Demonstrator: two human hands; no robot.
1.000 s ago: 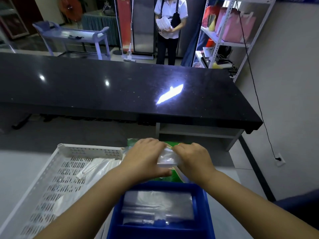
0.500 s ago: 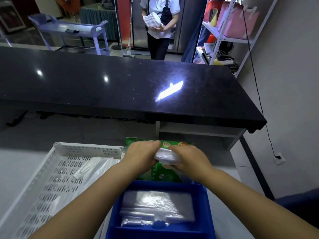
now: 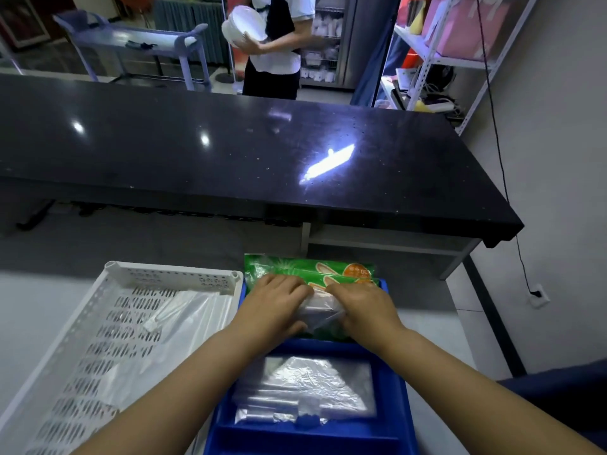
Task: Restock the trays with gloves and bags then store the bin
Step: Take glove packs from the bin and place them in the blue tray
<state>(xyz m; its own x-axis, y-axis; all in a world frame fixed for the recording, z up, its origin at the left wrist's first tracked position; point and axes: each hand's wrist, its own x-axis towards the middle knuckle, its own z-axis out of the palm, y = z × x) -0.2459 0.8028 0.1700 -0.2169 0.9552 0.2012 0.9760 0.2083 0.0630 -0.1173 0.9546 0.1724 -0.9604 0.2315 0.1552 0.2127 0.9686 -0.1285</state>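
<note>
Clear plastic, a small crumpled packet (image 3: 320,311), has come down from mid-air onto the green packs (image 3: 308,270) in the far blue tray (image 3: 382,285). Left hand (image 3: 276,305) and right hand (image 3: 363,305) both pinch its ends, knuckles up, lower than before.

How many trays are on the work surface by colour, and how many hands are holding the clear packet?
White tray: 1
Blue tray: 1
Hands on the clear packet: 2, the left hand and the right hand
Total: 4
</note>
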